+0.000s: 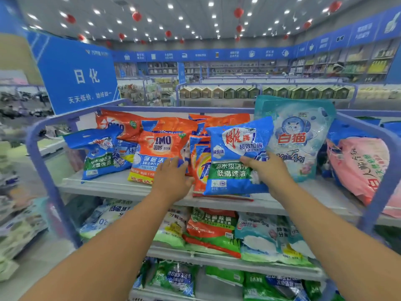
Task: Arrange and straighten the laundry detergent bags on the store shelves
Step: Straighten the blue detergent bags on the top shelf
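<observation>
On the top shelf (112,185) stand several detergent bags. My right hand (268,170) grips the right side of a blue bag (233,146) with a red logo, holding it upright in front of an orange Tide bag (200,168). My left hand (173,179) reaches with straight fingers to the orange OMO bag (156,153) and touches its lower right part. Another blue bag (102,153) leans at the left. A pale teal bag (297,135) with a cat picture stands at the right, and a pink bag (360,166) lies tilted beyond it.
More orange bags (152,124) lie flat at the back of the top shelf. A purple-blue metal rail (41,161) frames the shelf. Lower shelves hold green, orange and teal bags (212,229). A blue sign (80,79) rises at the left, with store aisles behind.
</observation>
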Motion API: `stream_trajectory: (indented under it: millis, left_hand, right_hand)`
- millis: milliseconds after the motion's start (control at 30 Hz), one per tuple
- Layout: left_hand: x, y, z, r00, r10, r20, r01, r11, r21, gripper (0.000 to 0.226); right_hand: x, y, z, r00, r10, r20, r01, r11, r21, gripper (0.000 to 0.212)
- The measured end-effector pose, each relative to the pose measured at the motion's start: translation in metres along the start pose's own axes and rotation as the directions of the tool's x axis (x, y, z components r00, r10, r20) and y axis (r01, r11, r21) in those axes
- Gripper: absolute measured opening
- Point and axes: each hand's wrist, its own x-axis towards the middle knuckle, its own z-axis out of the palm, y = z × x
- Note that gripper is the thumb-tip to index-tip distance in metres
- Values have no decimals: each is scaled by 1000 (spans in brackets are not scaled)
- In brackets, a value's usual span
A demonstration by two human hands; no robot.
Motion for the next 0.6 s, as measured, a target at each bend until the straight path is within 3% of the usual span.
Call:
stream_trajectory:
  millis: [133,233,267,333,433,533,600]
  left_hand:
    - [-4,-53,-8,996,-89,12,89,996,17,72]
    - [-4,-103,-6,983,-178,43,179,984,-16,72]
    - [-3,-121,-5,978,-203,42,205,978,-33,71]
    - [1,-159,1,972,-234,25,235,971,-50,66]
    - [14,-215,12,958,-287,25,288,955,-75,58]
    - [29,-267,26,906,-422,-38,396,877,-273,54]
    - [39,-297,34,840,-542,-18,488,770,-412,68]
  right_hand:
    - [-10,8,53,999,33,35,-36,995,91,27]
    - [-11,8,99,998,27,63,-31,997,70,72]
    - [-8,8,115,995,45,94,-52,996,67,77]
    - [-4,8,151,989,54,141,-63,996,62,72]
    - [5,6,207,995,-7,98,7,1000,0,66]
    - [17,5,259,999,-20,46,21,1000,-23,61]
    - [25,7,285,1000,-1,10,1,999,-40,38]
